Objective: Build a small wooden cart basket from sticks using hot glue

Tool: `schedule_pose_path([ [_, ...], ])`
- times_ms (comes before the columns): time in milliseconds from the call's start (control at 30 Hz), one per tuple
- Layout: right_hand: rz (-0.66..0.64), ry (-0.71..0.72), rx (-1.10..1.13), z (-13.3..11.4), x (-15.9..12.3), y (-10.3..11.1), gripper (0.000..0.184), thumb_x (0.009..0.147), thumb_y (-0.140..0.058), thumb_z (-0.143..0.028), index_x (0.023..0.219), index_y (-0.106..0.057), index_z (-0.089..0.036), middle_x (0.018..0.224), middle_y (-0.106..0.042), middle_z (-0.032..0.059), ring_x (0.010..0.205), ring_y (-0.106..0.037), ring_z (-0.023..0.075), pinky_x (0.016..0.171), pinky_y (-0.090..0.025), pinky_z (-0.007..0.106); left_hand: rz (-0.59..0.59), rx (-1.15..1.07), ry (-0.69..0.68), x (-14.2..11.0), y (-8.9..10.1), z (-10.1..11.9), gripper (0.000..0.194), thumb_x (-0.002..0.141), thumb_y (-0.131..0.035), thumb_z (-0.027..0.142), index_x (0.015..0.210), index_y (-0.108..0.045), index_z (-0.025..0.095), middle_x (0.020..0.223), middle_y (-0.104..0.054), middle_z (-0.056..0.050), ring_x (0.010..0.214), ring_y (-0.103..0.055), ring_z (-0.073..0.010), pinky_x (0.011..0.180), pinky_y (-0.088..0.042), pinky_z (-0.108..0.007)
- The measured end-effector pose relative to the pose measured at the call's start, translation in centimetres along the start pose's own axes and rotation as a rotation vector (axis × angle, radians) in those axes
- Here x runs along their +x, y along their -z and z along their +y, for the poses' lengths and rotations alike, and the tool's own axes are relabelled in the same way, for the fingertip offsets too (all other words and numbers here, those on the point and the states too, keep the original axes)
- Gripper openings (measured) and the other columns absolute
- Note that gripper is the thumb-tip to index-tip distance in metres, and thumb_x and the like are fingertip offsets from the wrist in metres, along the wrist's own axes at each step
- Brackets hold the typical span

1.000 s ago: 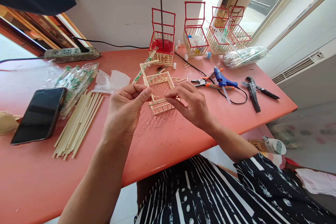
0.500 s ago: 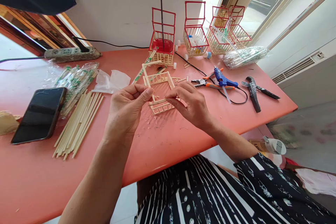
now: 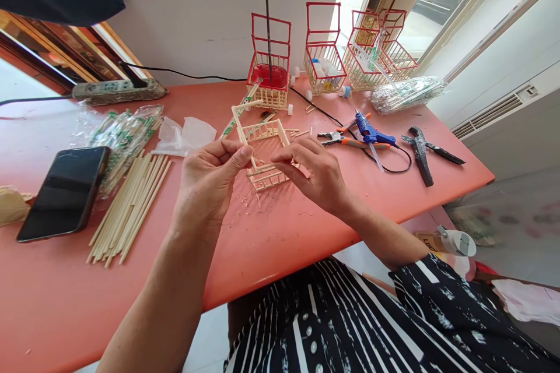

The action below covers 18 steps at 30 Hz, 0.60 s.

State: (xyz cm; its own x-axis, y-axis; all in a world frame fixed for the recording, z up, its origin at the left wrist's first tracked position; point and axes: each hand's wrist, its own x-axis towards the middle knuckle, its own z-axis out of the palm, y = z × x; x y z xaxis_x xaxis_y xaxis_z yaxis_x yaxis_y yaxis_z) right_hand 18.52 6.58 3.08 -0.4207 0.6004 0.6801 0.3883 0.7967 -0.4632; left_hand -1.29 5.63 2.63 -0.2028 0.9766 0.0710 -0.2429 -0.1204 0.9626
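A small basket frame of pale wooden sticks (image 3: 262, 171) stands on the table, with a taller stick rising at its left corner and another stick joined across the top. My left hand (image 3: 214, 178) pinches the lower part of that taller stick between thumb and fingers. Opposite it, my right hand (image 3: 315, 175) is closed, thumb and fingertips together at the basket's near right side. Whatever lies between those fingertips is too small to make out, and the hand covers the basket's right corner.
Loose sticks (image 3: 131, 210) and a phone (image 3: 65, 192) lie left. Behind stand stick carts with red rims (image 3: 324, 77), one holding a red container (image 3: 269, 76). To the right are a blue glue gun (image 3: 370, 131), orange-handled pliers (image 3: 361, 144) and black-handled cutters (image 3: 422, 157). Scraps litter the middle.
Both hands and the basket frame have shifted very slightly left, and the taller stick leans a touch further left. Both hands keep the same closed pose.
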Motion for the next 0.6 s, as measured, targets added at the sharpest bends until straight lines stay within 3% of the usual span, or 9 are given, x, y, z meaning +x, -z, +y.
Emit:
schedule_pose_path([
  [600, -0.038, -0.029, -0.013, 1.1, 0.1, -0.5, 0.017, 0.107, -0.061, -0.028, 0.094, -0.069, -0.021, 0.092, -0.071, 0.0037, 0.089, -0.063, 0.0179, 0.085, -0.048, 0.032, -0.044, -0.036, 0.016, 1.1, 0.4, -1.3, 0.036, 0.059, -0.1, 0.043, 0.07, -0.076, 0.017, 0.064, -0.068, 0.0, 0.063, -0.061, -0.0096, 0.068, -0.049, -0.023],
])
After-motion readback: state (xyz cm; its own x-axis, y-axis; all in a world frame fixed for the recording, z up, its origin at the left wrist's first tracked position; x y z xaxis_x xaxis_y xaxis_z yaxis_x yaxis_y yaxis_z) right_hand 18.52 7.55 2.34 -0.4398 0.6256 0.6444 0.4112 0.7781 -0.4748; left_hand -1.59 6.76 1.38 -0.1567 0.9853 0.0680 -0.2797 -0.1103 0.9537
